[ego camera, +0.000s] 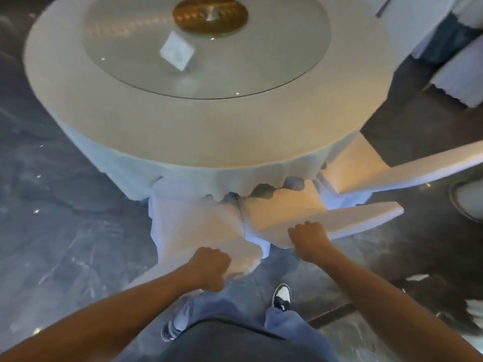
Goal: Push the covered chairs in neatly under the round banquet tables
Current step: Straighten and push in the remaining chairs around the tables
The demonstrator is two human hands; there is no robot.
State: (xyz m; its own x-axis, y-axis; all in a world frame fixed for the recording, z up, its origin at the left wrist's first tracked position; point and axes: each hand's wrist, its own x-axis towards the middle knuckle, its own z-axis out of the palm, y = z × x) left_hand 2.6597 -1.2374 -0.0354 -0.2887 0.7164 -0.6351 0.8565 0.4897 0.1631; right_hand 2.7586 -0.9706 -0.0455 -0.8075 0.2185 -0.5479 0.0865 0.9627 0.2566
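Note:
A round banquet table (109, 111) with a pale cloth fills the upper middle of the head view. Two white-covered chairs stand at its near edge with their seats partly under the hanging cloth. My left hand (209, 267) is closed on the top of the left chair's back (198, 231). My right hand (308, 239) is closed on the top edge of the right chair's back (347, 220), which angles off to the right. A third covered chair (392, 168) sits further right against the table.
A glass turntable (125, 43) with a gold centrepiece (210, 14) and a small white card (177, 50) lies on the table. More covered chairs (457, 82) stand at the upper right. Another person's shoe (467, 202) shows at the right edge. The floor is dark marble.

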